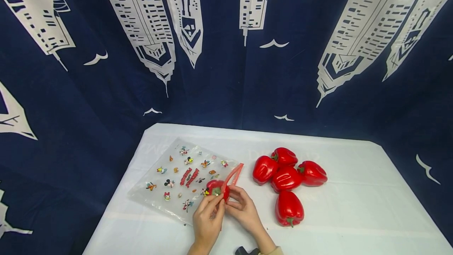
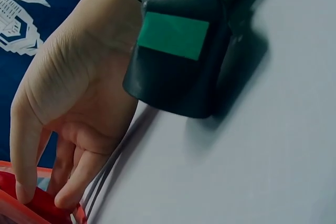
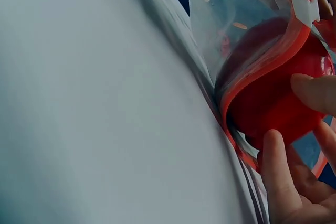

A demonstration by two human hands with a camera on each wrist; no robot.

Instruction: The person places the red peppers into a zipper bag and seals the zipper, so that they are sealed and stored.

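Observation:
A clear zip bag (image 1: pixel 159 184) with cartoon prints and a red zip edge lies on the table. One red bell pepper (image 3: pixel 286 103) sits partly inside its mouth, the green stem end showing through the plastic in the head view. My right hand (image 1: pixel 245 209) holds this pepper at the opening; in the right wrist view its fingertips (image 3: pixel 275 145) press on the red skin. My left hand (image 1: pixel 207 223) pinches the bag's edge beside the pepper. A white slider (image 3: pixel 303 9) sits on the red zip, near the left fingers.
Several more red bell peppers lie on the white table (image 1: pixel 354 215) right of the bag: a cluster around the middle pepper (image 1: pixel 286 179) and one nearer pepper (image 1: pixel 290 208). A dark blue cloth (image 1: pixel 226 89) with white buildings hangs behind the table.

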